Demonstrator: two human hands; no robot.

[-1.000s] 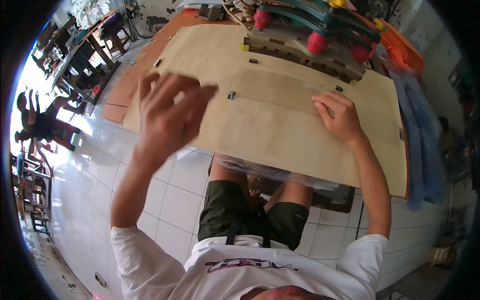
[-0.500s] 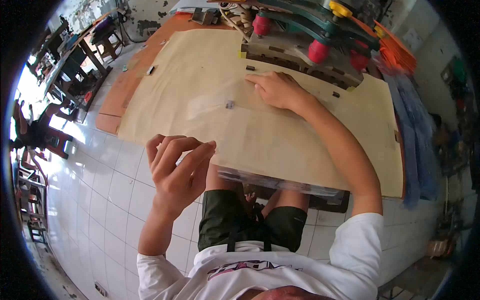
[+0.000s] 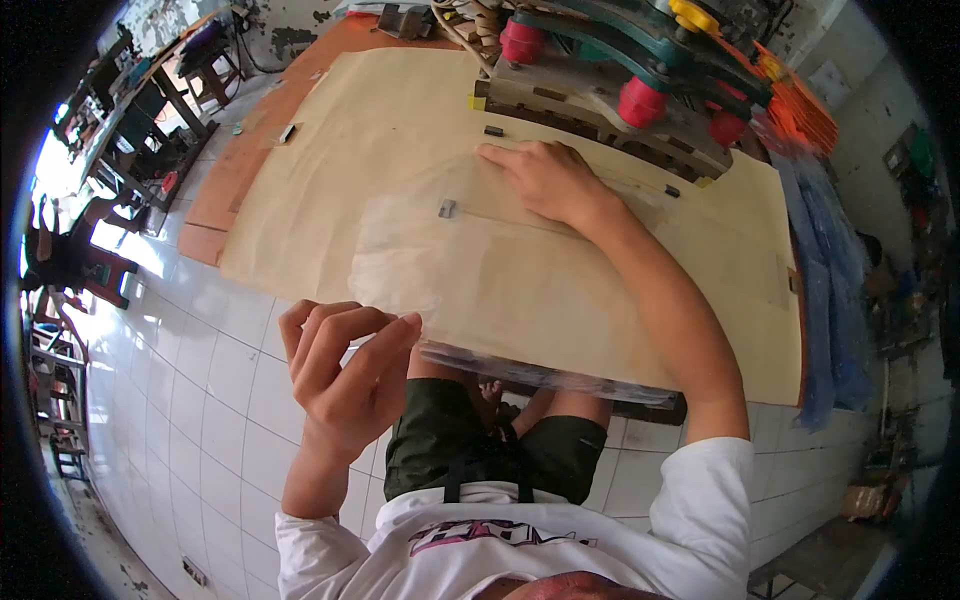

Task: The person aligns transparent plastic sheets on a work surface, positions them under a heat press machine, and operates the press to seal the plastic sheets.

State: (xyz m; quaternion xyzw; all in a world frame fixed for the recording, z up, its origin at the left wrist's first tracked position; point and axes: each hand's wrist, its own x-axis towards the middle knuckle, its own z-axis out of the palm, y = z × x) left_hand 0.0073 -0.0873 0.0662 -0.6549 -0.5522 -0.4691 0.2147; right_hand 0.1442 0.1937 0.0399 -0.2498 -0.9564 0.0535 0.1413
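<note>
A clear plastic sheet [image 3: 395, 245] lies over tan paper [image 3: 300, 190] on the table, its near part reaching the front edge. My left hand [image 3: 350, 365] is closed in a pinch at the sheet's near left corner, in front of the table. My right hand [image 3: 548, 180] rests on the far part of the sheet, index finger stretched out and the other fingers partly bent. Just beyond that fingertip is a small dark block [image 3: 494, 131]. A similar block [image 3: 672, 191] lies further right, and a small grey piece [image 3: 447, 209] shows left of my right hand.
At the back stands a green machine [image 3: 600, 45] with red knobs [image 3: 642, 103] on a metal base. Orange sheets [image 3: 800, 110] and bluish plastic [image 3: 825, 280] lie along the right side. More plastic layers [image 3: 540, 375] hang at the front edge, above my knees.
My left hand has come slightly down and left, and the sheet's left part now spreads flatter and plainer to see. The right hand keeps its place on the sheet. The view has shifted slightly.
</note>
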